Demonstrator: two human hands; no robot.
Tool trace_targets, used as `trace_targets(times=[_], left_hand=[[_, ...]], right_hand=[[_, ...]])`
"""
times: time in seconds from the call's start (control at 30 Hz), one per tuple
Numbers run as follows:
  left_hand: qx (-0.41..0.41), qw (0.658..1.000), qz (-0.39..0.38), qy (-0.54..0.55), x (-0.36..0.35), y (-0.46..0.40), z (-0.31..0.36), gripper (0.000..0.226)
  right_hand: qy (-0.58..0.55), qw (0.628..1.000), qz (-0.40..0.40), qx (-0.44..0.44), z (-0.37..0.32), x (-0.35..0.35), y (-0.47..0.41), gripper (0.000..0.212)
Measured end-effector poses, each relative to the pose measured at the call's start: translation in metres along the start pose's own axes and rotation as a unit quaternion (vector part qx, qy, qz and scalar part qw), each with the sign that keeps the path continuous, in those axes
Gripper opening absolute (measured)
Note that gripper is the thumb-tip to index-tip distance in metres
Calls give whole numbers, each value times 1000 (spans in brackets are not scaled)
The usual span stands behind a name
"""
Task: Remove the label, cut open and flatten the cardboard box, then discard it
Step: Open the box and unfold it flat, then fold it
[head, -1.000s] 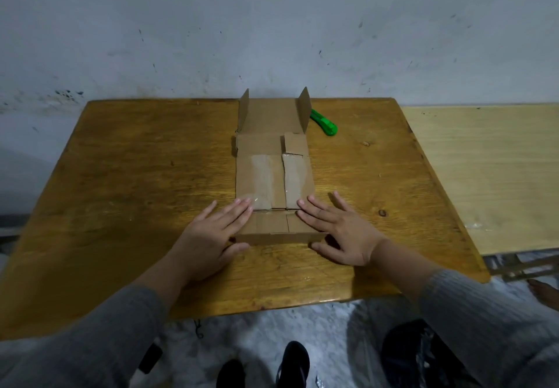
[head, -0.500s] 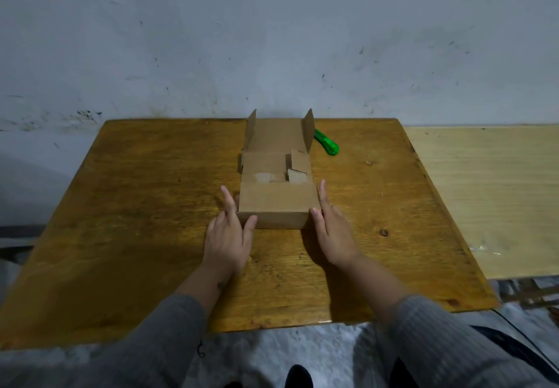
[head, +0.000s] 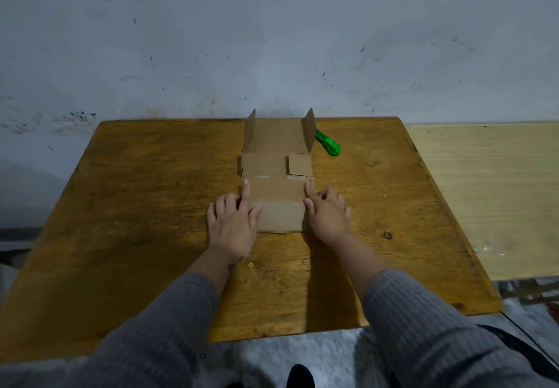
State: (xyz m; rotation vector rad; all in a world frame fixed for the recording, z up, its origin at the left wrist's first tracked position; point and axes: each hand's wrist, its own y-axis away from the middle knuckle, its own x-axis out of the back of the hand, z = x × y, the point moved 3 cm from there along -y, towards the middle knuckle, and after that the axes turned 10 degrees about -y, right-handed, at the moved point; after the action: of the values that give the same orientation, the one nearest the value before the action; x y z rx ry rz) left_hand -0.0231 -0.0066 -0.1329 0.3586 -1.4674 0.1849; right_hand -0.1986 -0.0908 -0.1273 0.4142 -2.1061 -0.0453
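The opened brown cardboard box (head: 278, 197) lies on the wooden table (head: 145, 206), its near part folded over onto the middle. Two far side flaps still stand upright near the wall. My left hand (head: 233, 221) rests on the box's left edge, forefinger stretched forward along it. My right hand (head: 328, 215) presses the right edge the same way, its other fingers curled. A green utility knife (head: 329, 145) lies on the table just right of the far flaps.
A grey wall rises directly behind the table. A paler wooden table (head: 490, 194) adjoins on the right. The floor and my dark shoe (head: 299, 375) show below the table's near edge.
The near section of the box went from flat to lifted upright, and now lies folded forward over the middle. Both hands moved from its sides onto its left and right edges.
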Motion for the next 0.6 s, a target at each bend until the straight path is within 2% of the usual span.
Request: trace_targets(times=[0.13,0.27,0.33,0.5,0.6], left_hand=[[9,1000,-3,-14,3,-13,3,61],[65,996,-28,53,2,-21,4,84],[71,993,-60,75,2,-28,4,87],[20,997,-66,25,4,-51,22,83],[19,998,-48,-40,4,-59,38,80]], right_hand=[[-19,999,-24,-29,3,6,-14,43],[-23,998,-28,-42,4,19,-27,44],[-13,998,-43,-34,2,24,-33,43],[48,998,-52,-3,7,31,-43,42],[70,995,-47,51,10,27,-42,43]])
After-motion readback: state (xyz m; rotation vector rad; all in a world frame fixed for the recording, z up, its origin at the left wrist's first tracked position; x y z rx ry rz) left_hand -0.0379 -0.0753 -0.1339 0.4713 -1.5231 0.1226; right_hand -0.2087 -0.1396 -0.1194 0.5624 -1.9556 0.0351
